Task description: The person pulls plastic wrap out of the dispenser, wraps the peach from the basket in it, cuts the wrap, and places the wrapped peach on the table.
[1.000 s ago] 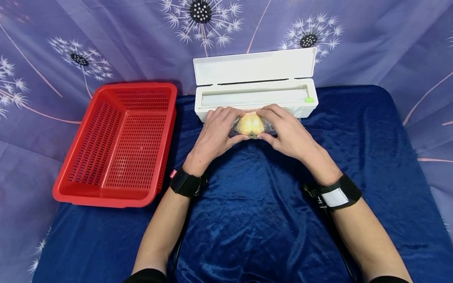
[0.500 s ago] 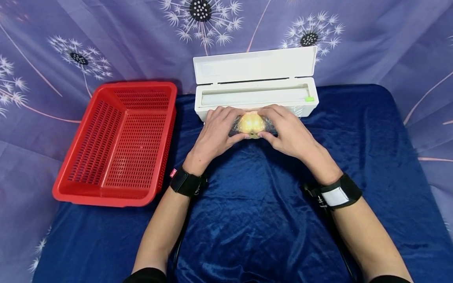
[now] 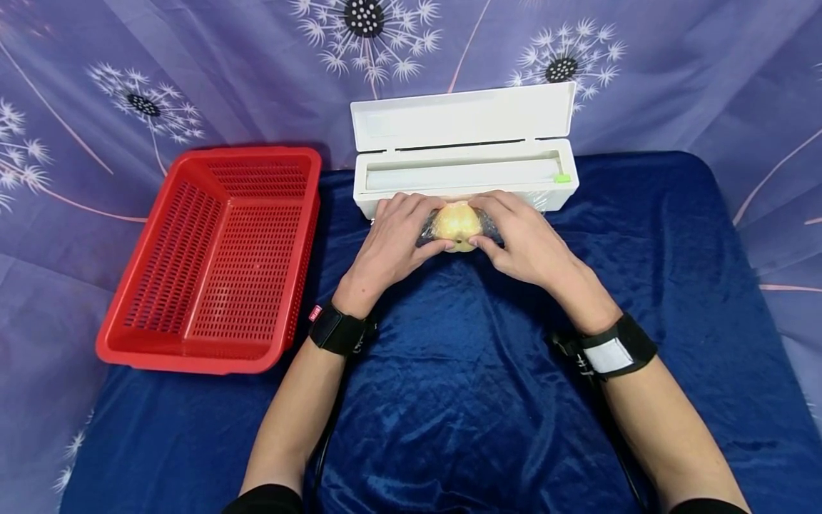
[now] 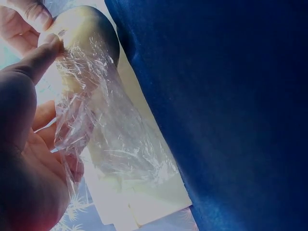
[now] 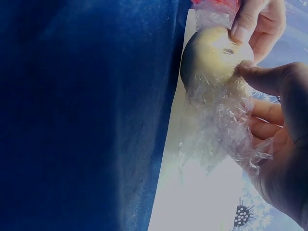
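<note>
Both hands hold a round pale yellow fruit (image 3: 458,223) in front of the white cling film box. Clear cling film (image 4: 115,130) wraps part of it and trails to both sides, crumpled. My left hand (image 3: 393,239) grips from the left, its thumb on the near face and its fingers behind. From the right, my right hand (image 3: 523,239) grips in the same way. Both thumbs lie close to a small dark spot on the fruit, seen also in the right wrist view, where the fruit (image 5: 207,57) shows bare around that spot.
The cling film box (image 3: 465,153) stands at the back with its lid raised, a film roll (image 3: 462,175) inside and a green slider (image 3: 561,178) at its right end. A red plastic basket (image 3: 247,360) is at the left. Dark blue cloth (image 3: 449,400) covers the table.
The fruit has turned slightly between the hands, so its dark spot sits a little higher and more of its lower end shows. Both hands keep nearly the same place.
</note>
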Action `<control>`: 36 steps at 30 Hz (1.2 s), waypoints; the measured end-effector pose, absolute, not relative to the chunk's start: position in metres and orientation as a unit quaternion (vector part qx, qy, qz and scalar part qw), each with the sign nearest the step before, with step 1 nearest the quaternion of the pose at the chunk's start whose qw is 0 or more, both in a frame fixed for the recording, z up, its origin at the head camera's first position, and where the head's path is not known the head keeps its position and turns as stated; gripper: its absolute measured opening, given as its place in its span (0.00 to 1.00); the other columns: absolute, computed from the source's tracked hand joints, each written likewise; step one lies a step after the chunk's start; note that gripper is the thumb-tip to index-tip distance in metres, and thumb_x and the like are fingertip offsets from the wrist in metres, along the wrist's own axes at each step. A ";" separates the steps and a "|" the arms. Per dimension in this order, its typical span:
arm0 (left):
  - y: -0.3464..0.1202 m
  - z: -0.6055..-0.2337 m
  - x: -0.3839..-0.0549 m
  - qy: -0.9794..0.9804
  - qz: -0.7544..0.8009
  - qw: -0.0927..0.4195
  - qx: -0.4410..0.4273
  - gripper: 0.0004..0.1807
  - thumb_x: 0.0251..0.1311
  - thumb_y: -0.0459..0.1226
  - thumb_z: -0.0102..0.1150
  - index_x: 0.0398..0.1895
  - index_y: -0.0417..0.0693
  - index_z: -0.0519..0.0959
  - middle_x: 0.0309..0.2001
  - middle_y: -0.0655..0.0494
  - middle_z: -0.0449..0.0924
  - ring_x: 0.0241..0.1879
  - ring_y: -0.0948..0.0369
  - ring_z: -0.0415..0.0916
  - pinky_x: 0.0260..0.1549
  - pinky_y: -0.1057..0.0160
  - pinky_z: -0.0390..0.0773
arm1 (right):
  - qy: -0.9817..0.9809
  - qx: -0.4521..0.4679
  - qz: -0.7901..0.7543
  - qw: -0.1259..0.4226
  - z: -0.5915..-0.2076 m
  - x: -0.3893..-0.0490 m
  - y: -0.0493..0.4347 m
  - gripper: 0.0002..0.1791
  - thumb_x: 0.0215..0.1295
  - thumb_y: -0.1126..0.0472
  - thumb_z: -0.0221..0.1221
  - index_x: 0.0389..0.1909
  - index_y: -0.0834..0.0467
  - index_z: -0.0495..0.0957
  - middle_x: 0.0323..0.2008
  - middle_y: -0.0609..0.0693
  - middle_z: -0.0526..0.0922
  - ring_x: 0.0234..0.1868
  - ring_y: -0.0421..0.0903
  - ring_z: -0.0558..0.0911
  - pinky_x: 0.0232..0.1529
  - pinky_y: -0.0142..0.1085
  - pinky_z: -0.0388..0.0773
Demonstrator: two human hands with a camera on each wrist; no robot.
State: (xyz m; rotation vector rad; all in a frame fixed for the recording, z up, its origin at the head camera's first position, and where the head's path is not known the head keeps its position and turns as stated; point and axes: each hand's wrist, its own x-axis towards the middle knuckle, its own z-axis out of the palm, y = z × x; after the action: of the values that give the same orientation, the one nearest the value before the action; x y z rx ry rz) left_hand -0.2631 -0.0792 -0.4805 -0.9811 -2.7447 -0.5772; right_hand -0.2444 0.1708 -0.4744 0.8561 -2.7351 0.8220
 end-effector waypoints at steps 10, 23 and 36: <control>-0.079 -0.482 -0.264 -0.922 -0.195 0.080 -0.325 0.33 0.70 0.57 0.65 0.72 0.51 0.75 0.63 0.53 0.79 0.59 0.52 0.72 0.58 0.49 0.66 | -0.914 0.290 0.276 0.072 -0.475 -0.244 0.171 0.30 0.72 0.61 0.68 0.69 0.69 0.73 0.65 0.65 0.78 0.67 0.63 0.77 0.66 0.57 0.72; -0.080 -0.484 -0.265 -0.918 -0.191 0.094 -0.334 0.32 0.71 0.56 0.65 0.71 0.51 0.77 0.58 0.53 0.77 0.58 0.51 0.70 0.56 0.49 0.66 | -0.911 0.292 0.283 0.070 -0.477 -0.246 0.173 0.30 0.72 0.58 0.68 0.69 0.68 0.74 0.65 0.64 0.78 0.67 0.62 0.77 0.67 0.56 0.71; -0.079 -0.483 -0.264 -0.919 -0.172 0.084 -0.345 0.52 0.57 0.63 0.75 0.80 0.54 0.64 0.64 0.53 0.72 0.66 0.50 0.66 0.56 0.48 0.62 | -0.897 0.296 0.321 0.073 -0.482 -0.250 0.176 0.28 0.70 0.56 0.71 0.65 0.65 0.78 0.62 0.61 0.81 0.62 0.59 0.80 0.63 0.55 0.74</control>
State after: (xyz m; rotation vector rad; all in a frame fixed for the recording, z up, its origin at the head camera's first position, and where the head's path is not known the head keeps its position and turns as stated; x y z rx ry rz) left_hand -0.2643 -0.0792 -0.4829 -1.0281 -2.7420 -0.5129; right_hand -0.2503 0.1763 -0.4818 0.8899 -2.6930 0.9643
